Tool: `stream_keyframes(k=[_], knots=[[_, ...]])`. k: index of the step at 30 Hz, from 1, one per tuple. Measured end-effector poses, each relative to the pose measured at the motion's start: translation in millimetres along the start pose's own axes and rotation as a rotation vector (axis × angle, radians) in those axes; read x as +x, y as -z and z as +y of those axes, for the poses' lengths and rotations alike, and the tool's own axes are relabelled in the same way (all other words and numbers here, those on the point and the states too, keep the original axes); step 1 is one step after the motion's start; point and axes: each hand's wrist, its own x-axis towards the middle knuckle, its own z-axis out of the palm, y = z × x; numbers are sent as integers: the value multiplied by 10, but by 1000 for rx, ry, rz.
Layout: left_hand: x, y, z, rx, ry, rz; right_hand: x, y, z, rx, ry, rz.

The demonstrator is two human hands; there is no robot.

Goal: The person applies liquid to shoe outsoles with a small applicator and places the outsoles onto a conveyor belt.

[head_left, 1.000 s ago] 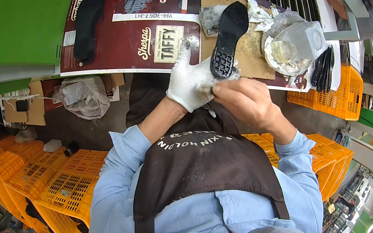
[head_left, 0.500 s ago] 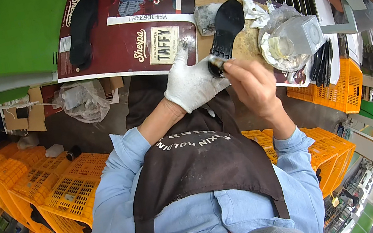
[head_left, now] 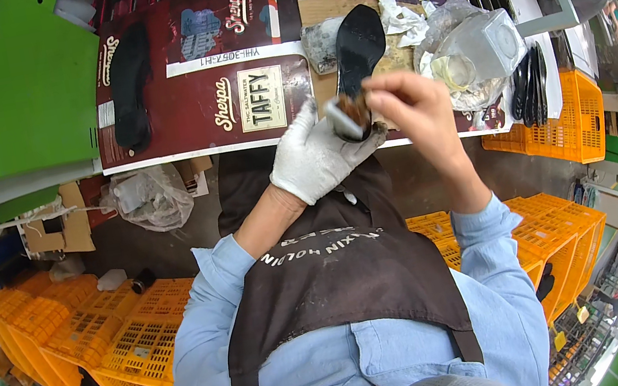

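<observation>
The desk (head_left: 153,150) is carrying a flattened maroon carton sheet (head_left: 216,85) as a work mat, with a brown cardboard pad (head_left: 401,59) lying on it at the right and a clear plastic container (head_left: 482,47) standing just beside that, at the desk's right end. Crumpled plastic film (head_left: 409,10) is bunching between the pad and the container. A second black insole (head_left: 130,84) is lying flat well to the left.

The black shoe sole (head_left: 358,48) is resting on the cardboard pad, its near end being pinned by the gloved left hand (head_left: 315,159), whose fingers are curling shut around it. The bare right hand (head_left: 409,105) is pinching a small brush (head_left: 352,109) between thumb and fingertips, its brown bristles touching the near end of the sole.

In my judgement, the main risks are coming from how crowded this corner is:
- The right forearm is working close to the container; a wide stroke could be knocking it off the desk edge.
- The bare hand is gripping very near the bristles, so whatever is coating them could be getting onto the skin.
- The sole is being gripped at one end only; heavy brushing could be making it pivot or slide on the pad.
- The loose film could be catching on wet bristles.
</observation>
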Motion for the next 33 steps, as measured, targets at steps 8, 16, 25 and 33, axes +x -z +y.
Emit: stream_keyframes(k=[8,16,25,33], knots=[[56,106,10,174,22,155,600,518,783,-347,81,431],[28,77,25,251,-28,115,885,670,965,-494,122,433],[-16,152,79,290,-73,99,1025,759,1039,-414,63,302],[-101,78,90,266,-170,78,1242,758,1165,-417,142,264]])
